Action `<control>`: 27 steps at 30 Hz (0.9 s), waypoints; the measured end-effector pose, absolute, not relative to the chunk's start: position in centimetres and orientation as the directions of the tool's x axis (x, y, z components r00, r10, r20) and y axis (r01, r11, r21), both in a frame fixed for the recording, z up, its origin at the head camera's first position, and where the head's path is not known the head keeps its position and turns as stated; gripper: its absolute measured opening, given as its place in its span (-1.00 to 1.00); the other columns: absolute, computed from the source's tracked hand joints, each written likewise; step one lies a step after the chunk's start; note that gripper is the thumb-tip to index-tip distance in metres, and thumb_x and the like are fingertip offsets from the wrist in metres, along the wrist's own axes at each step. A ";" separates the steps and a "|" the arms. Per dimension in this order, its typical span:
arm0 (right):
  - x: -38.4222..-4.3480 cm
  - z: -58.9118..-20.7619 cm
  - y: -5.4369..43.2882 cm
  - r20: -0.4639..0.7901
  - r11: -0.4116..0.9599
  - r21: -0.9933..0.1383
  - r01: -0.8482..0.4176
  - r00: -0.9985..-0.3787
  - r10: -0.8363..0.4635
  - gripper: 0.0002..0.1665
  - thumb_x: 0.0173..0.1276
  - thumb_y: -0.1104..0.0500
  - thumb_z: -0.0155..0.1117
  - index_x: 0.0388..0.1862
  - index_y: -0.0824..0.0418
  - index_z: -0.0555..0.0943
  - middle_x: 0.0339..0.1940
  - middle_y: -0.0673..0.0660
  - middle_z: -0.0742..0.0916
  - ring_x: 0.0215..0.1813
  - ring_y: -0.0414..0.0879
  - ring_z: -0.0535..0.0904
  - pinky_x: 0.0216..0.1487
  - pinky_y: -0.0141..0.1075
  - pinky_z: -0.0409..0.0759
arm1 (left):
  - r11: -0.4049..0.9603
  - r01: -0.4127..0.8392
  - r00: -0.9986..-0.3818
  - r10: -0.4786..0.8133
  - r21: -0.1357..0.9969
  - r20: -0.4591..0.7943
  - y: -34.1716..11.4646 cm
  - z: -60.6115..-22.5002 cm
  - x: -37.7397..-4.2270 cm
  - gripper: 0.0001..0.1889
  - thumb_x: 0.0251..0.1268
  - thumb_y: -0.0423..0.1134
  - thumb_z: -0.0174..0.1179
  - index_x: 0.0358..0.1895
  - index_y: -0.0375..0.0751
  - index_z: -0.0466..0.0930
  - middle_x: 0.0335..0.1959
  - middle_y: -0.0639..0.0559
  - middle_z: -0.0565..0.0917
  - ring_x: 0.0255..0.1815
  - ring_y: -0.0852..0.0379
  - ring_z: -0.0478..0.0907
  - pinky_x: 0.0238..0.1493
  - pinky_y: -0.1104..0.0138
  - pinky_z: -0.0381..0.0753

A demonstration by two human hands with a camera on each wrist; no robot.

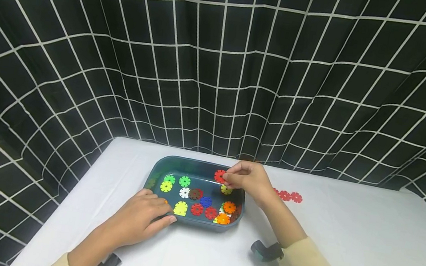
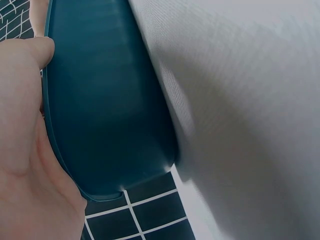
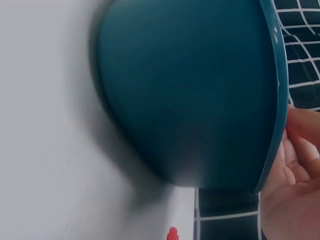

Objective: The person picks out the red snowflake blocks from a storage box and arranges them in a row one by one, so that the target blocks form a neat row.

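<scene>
A dark teal plastic tray (image 1: 206, 226) stands on the white table and holds several notched snowflake discs in many colours. Over its back right part, my right hand (image 1: 249, 180) pinches a red snowflake disc (image 1: 220, 176) between thumb and fingertips. A yellow disc (image 1: 226, 189) lies just below that hand. My left hand (image 1: 141, 218) rests on the front left rim, its fingers reaching over the edge and its thumb along the front. In the left wrist view the thumb (image 2: 44, 50) touches the rim. The tray wall (image 3: 195, 90) hides the held disc from the right wrist view.
To the right of the tray, a row of red discs (image 1: 285, 195) lies on the white tablecloth (image 1: 344, 240), partly behind my right forearm. A black curtain (image 1: 220, 80) with a white grid rises behind the table and along its sides.
</scene>
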State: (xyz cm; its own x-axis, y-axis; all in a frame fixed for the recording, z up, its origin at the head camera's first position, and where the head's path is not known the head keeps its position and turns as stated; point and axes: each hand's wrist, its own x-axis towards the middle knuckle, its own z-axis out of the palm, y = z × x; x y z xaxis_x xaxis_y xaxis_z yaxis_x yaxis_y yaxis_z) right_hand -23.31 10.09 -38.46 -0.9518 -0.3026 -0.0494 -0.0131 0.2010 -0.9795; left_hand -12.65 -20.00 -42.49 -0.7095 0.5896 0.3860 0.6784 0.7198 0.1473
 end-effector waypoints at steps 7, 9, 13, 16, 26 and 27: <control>-23.1 -38.4 10.8 -0.044 0.211 -0.977 -0.023 -0.950 -0.308 -0.83 0.26 0.37 0.44 -0.21 0.45 0.67 -0.31 0.26 0.77 -0.27 0.09 0.76 -0.20 -0.20 0.70 | 0.719 0.679 -0.709 0.589 0.149 0.388 -20.1 -42.5 -12.6 -0.79 0.48 0.04 0.14 -0.33 0.12 0.62 -0.44 0.38 0.51 -0.35 0.33 0.49 0.03 0.21 0.40; -23.0 -38.3 11.0 -0.051 0.213 -0.977 -0.016 -0.951 -0.306 -0.83 0.27 0.38 0.44 -0.20 0.45 0.67 -0.30 0.26 0.77 -0.25 0.13 0.76 -0.18 -0.18 0.70 | 0.718 0.680 -0.707 0.590 0.148 0.389 -20.1 -42.5 -12.6 -0.79 0.48 0.03 0.14 -0.33 0.12 0.62 -0.44 0.38 0.51 -0.35 0.33 0.49 0.02 0.21 0.40; -23.0 -38.2 11.8 -0.074 0.209 -0.978 0.011 -0.953 -0.295 -0.83 0.28 0.40 0.41 -0.17 0.45 0.66 -0.28 0.26 0.77 -0.26 0.10 0.75 -0.16 -0.15 0.70 | 0.715 0.684 -0.704 0.593 0.146 0.392 -20.1 -42.5 -12.7 -0.79 0.48 0.04 0.14 -0.32 0.11 0.62 -0.43 0.38 0.52 -0.34 0.33 0.50 0.03 0.21 0.40; -23.1 -38.2 12.3 -0.092 0.208 -0.978 0.033 -0.955 -0.283 -0.82 0.30 0.42 0.38 -0.14 0.47 0.65 -0.26 0.27 0.76 -0.30 0.02 0.75 -0.16 -0.14 0.70 | 0.715 0.684 -0.703 0.593 0.145 0.392 -20.0 -42.5 -12.7 -0.79 0.48 0.04 0.13 -0.32 0.11 0.62 -0.43 0.37 0.52 -0.34 0.32 0.51 0.03 0.20 0.40; -23.3 -38.3 13.5 -0.105 0.224 -0.973 0.048 -0.963 -0.250 -0.80 0.31 0.41 0.38 -0.11 0.48 0.65 -0.26 0.27 0.77 -0.31 0.02 0.76 -0.14 -0.14 0.69 | 0.716 0.684 -0.702 0.591 0.143 0.397 -20.1 -42.5 -12.7 -0.79 0.48 0.03 0.14 -0.33 0.11 0.62 -0.44 0.38 0.51 -0.35 0.33 0.49 0.01 0.21 0.41; -23.2 -38.3 13.7 -0.103 0.226 -0.973 0.045 -0.963 -0.248 -0.80 0.31 0.41 0.37 -0.11 0.48 0.65 -0.26 0.27 0.77 -0.32 0.01 0.76 -0.15 -0.15 0.69 | 0.715 0.684 -0.702 0.592 0.143 0.396 -20.1 -42.5 -12.7 -0.79 0.48 0.03 0.13 -0.33 0.12 0.62 -0.44 0.38 0.51 -0.35 0.33 0.49 0.01 0.21 0.40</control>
State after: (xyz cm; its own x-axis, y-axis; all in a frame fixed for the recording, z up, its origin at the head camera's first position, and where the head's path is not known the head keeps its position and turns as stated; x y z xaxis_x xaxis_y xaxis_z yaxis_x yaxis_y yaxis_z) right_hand -23.24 13.71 -38.32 -0.9633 -0.2481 -0.1027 0.0454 0.2265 -0.9730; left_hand -12.68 -20.06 -42.54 -0.7021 0.5919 0.3957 0.6838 0.7154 0.1432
